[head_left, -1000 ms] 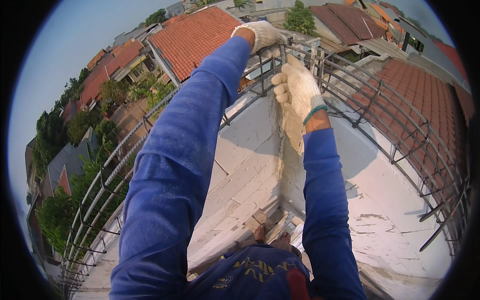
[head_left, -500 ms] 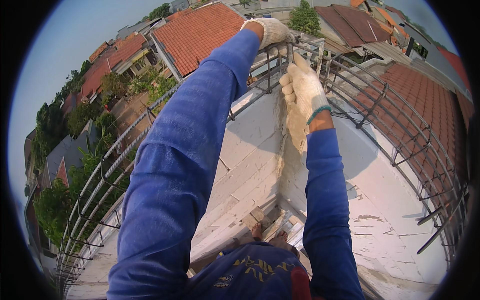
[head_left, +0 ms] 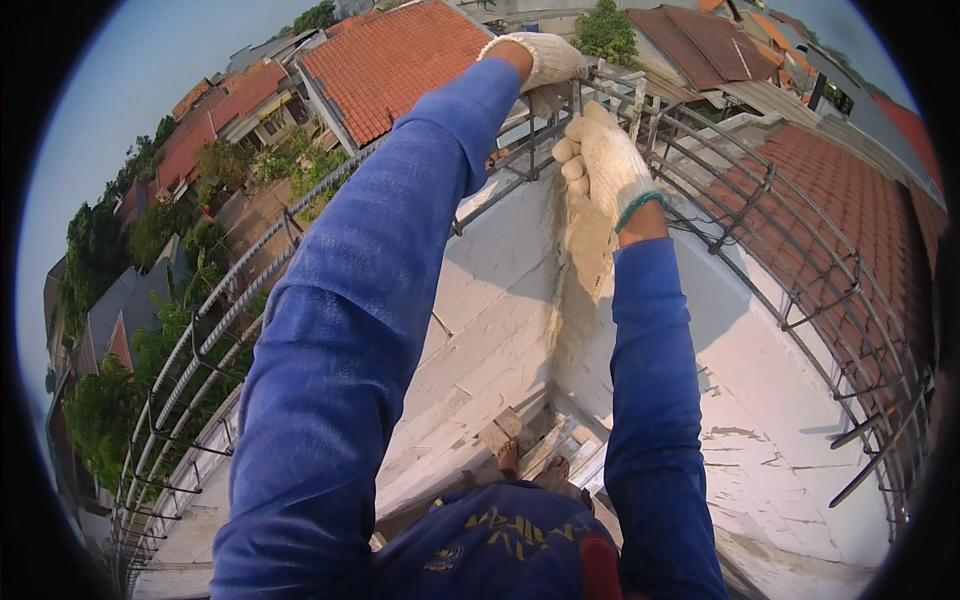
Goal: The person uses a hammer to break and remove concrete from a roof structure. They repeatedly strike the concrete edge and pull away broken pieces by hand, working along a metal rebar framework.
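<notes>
Rooftop job, way up: orange tiled roofs [head_left: 400,60] and trees are seen in the upper left of the frame, with a white plastered parapet wall [head_left: 500,300] meeting at a corner in the middle. A rebar cage [head_left: 770,200] is run along the wall tops, curving off to both sides.

The left hand [head_left: 535,55], in a white knit glove, is curled around the rebar at the top centre. Whether it's gripping tight can't really be told, the fingers are hidden behind the bars. The right hand [head_left: 605,160], also gloved, is held loosely closed just below the bars, against the corner, with nothing clearly pinched.

Compared with half a second back, barely anything is changed: the right hand is shifted a touch lower and the left arm is stretched slightly further, so the work at that corner joint looks ongoing.
</notes>
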### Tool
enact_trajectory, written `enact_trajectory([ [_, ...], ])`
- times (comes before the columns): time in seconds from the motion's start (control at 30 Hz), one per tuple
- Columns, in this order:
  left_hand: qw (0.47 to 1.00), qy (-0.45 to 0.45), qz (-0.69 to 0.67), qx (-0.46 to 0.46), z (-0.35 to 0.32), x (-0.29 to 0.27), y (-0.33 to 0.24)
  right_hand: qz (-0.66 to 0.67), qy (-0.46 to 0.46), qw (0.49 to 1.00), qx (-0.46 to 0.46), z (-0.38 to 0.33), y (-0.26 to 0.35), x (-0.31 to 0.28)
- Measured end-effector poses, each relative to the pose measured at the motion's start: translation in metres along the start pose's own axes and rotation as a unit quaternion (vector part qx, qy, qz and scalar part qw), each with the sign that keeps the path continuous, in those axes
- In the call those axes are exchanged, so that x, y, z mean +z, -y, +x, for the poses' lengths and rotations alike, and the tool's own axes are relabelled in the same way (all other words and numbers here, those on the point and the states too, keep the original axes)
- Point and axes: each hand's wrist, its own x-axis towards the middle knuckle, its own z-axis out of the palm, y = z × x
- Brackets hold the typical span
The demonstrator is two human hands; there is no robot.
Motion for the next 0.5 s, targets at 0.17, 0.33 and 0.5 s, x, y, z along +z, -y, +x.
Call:
enact_trajectory([
  [0.17, 0.996, -0.045, 0.075, -0.007, -0.008, -0.007, 0.0, 0.05, 0.009, 0.999, 0.002, 0.008, -0.001, 0.008],
  [0.33, 0.988, -0.092, 0.119, 0.023, -0.012, -0.004, -0.007, 0.052, -0.008, 0.998, -0.022, 0.013, -0.012, 0.011],
  [0.5, 0.999, -0.032, 0.031, -0.011, -0.019, -0.008, -0.008, -0.042, -0.187, 0.97, -0.149, -0.011, -0.023, 0.033],
])
